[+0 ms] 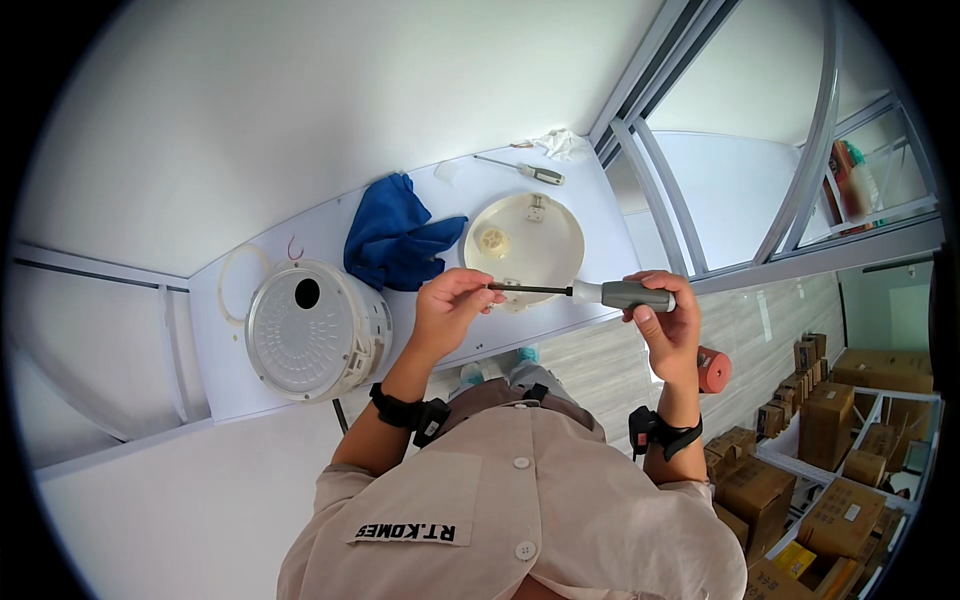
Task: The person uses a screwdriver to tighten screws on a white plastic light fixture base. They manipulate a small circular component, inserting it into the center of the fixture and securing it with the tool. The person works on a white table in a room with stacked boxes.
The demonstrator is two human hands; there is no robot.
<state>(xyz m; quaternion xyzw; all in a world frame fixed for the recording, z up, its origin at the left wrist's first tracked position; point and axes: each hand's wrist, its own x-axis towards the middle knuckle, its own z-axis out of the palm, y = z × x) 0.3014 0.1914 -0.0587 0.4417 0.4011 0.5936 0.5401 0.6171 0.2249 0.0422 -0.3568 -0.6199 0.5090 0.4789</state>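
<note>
A screwdriver [627,294] with a grey and white handle and a dark shaft lies level in front of me, above the table's near edge. Its handle is gripped by my right hand [668,322], fingers curled round it. At the shaft's tip, my left hand [447,315] is closed in a pinch; whether a small screw is between the fingertips, I cannot tell. Just beyond the shaft rests a round cream lid [555,240], inner side up, with a small round cream part [493,241] in it. Left of my left hand stands a round white appliance body [300,335], its perforated plate with a black hole facing up.
A crumpled blue cloth [392,240] lies between body and lid. Farther back are a second screwdriver [541,175] and a white tissue [562,145]. A pale ring [224,290] sits behind the body. Metal-framed partitions [740,265] and cardboard boxes [760,490] are at right.
</note>
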